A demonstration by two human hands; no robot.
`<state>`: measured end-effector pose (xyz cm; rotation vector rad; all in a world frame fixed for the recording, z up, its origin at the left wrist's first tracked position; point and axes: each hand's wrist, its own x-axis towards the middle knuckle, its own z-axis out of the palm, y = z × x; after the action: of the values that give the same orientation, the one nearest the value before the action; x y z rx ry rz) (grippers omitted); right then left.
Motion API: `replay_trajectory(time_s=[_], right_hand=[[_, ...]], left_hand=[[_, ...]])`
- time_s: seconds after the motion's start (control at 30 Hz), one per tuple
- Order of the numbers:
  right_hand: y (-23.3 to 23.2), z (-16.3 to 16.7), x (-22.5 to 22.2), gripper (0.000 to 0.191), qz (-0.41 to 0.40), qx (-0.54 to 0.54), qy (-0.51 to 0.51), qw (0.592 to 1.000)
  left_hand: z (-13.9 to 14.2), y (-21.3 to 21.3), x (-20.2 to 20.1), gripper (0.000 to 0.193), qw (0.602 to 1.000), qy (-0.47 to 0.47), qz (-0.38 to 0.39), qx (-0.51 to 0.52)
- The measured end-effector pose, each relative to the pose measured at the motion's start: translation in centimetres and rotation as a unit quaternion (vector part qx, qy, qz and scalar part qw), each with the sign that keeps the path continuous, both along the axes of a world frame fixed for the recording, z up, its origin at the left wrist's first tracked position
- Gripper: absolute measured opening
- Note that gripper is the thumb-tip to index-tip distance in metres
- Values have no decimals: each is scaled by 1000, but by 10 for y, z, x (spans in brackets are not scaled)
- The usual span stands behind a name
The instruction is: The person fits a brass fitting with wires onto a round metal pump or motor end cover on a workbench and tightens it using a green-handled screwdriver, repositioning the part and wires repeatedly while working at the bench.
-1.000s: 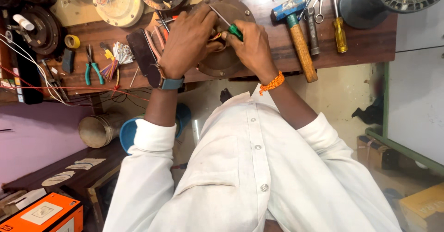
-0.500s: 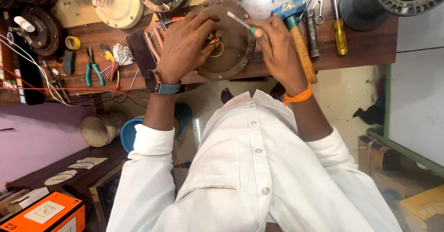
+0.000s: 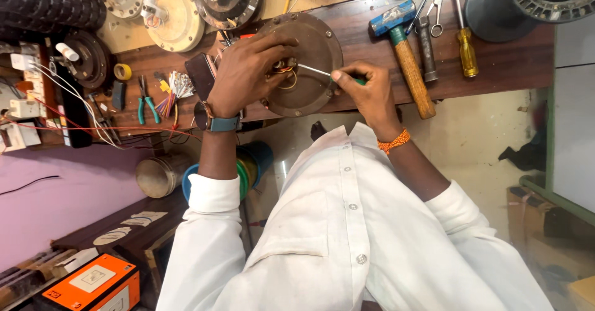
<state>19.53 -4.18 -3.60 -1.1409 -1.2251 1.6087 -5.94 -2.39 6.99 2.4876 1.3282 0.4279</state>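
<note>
Brown metal forms the round motor cover (image 3: pixel 313 50) at the centre of the view, lying flat near the front edge of the dark wooden workbench (image 3: pixel 496 69), ringed with small bolts. The left hand (image 3: pixel 245 75), wearing a blue wristwatch (image 3: pixel 223 124), rests curled over the left part of the cover, its fingers bent down onto a cluster of yellow and red wires (image 3: pixel 284 74) at the hub; whether the fingertips pinch a wire cannot be told. The right hand (image 3: pixel 365 91), marked by an orange thread band (image 3: pixel 395 142) at the wrist, is closed around the green handle of a screwdriver (image 3: pixel 322 72), whose thin steel shaft runs leftward across the cover with its tip at the wires. Just right of this hand lies a hammer (image 3: pixel 406 57) with a blue head and wooden handle, and beyond it a dark metal tool, scissors and a yellow-handled screwdriver (image 3: pixel 466 50). Left of the left hand lie a dark phone-like slab (image 3: pixel 199 75), a bundle of coloured wire ends (image 3: pixel 176 88), green-handled pliers (image 3: pixel 147 100) and a roll of yellow tape (image 3: pixel 123 71). Further back stand other round motor parts, one cream-coloured (image 3: pixel 170 16). The person's white buttoned shirt (image 3: pixel 347 224) fills the lower frame; an orange box (image 3: pixel 93 283) sits at lower left.
</note>
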Motion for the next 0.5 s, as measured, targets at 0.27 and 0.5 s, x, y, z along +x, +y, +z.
replay_trajectory(time_s=[0.27, 0.5], right_hand=[[9, 5, -1, 26, 27, -7, -13, 1000], [16, -5, -1, 34, 27, -54, 11, 998]], left_hand=[[-1, -1, -1, 32, 1000, 1, 0, 13], [-1, 0, -1, 30, 1000, 7, 0, -1]])
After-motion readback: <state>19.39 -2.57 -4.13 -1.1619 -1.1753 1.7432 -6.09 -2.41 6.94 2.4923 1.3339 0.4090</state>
